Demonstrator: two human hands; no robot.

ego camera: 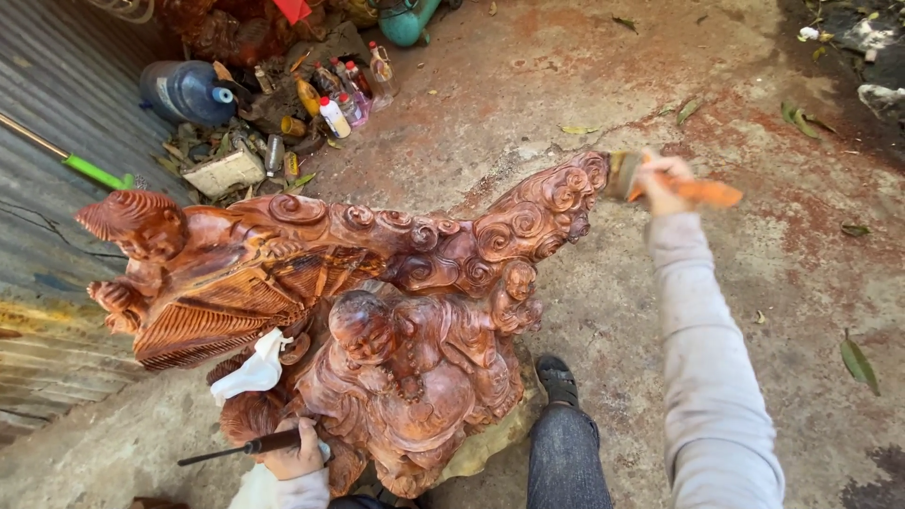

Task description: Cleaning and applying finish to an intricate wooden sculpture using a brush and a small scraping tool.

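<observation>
Big reddish wood carving (377,302) sits on the concrete floor (773,264), centre-left, with swirling cloud shapes along the top and a round seated figure low in the middle.

Right hand (660,179), far right of the carving, is closed around a brush (679,186) with an orange handle. The bristle end touches the far-right tip of the carving's curled crest. Grey sleeve (707,358) runs from the near edge up to that hand.

Left hand (294,452), near-left at the carving's base, is wrapped around a dark-handled tool (240,448); its thin metal shaft points left, kind of tool unclear. Hand rests against the carving's lower edge.

White rag (253,369) is tucked into the carving just above the left hand.

Dark trouser leg (564,452) and sandalled foot (556,379) stand just right of the carving's base, between carving and right sleeve.

Far left: blue water jug (189,91) lying on its side, a cluster of small bottles (344,99) and scrap beside it, well apart from the carving. Green-handled tool (94,172) lies on the corrugated sheet (66,85) at far left. Teal canister (410,21) at the far edge. Dry leaves (858,363) are scattered on the floor at right.
</observation>
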